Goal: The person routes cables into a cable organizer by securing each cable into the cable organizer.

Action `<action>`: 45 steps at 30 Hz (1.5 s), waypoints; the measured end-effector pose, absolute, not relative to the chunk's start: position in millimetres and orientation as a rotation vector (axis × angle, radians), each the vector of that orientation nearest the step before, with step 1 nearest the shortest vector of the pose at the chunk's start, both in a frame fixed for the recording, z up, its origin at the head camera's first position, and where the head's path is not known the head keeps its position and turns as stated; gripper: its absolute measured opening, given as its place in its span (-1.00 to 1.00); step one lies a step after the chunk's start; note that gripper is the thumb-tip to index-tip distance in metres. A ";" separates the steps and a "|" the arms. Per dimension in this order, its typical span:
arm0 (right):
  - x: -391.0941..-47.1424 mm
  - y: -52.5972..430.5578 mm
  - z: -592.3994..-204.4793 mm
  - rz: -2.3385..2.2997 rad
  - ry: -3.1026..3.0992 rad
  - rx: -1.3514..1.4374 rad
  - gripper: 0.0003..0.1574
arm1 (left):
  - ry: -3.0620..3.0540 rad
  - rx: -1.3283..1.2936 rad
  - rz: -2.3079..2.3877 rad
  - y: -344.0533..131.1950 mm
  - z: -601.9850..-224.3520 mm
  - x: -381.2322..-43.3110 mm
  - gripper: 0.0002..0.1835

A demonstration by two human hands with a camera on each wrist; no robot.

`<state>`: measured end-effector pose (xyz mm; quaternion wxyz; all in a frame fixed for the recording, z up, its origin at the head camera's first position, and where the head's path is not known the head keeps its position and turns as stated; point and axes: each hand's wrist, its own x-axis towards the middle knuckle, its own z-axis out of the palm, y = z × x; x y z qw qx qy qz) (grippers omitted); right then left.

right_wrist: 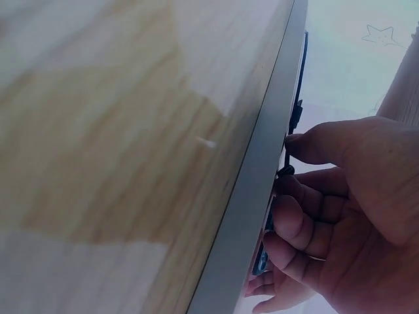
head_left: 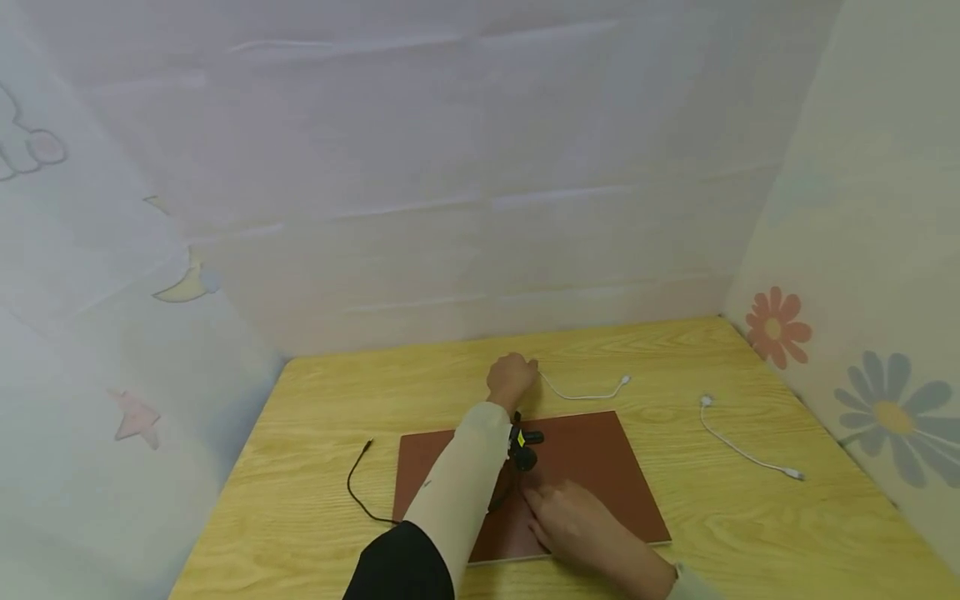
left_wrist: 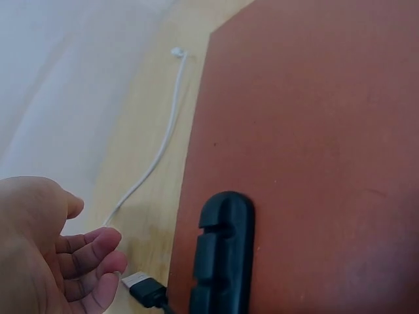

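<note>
White cord [head_left: 581, 397] is lying on the table [head_left: 322, 408] past the board's [head_left: 585, 450] far edge, one end vanishing by the left grip [head_left: 512, 377]. That grip's fingers are sitting loosely bent w/ the thumb standing apart; can't tell if it's holding the cord tbh. Right grip [head_left: 573, 521] is resting low at the board near the black cord [head_left: 351, 492], thumb and fingertips a bit apart, can't tell if it's pinching anything. White cord's prob weighing next to nothing and flopping easily. Imo its plug [head_left: 626, 380] is offering the stiffest hold; mid-cord grabs are prob leaving the ends swinging. Clip's [left_wrist: 226, 261] sitting on the board, USB plug [left_wrist: 149, 291] just beside it.
</note>
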<state>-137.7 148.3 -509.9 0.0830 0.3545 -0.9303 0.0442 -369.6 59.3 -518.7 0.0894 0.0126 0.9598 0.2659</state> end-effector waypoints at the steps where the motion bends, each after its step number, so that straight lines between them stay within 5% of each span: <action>1: -137.5 148.8 -510.1 0.130 -2.786 1.054 -0.69 | 2.861 0.043 0.792 61.1 -520.1 -369.2 -0.32; 45: -130.8 145.1 -504.3 0.064 -2.866 1.034 -0.59 | 2.736 -0.016 1.225 56.1 -527.9 -378.4 -0.51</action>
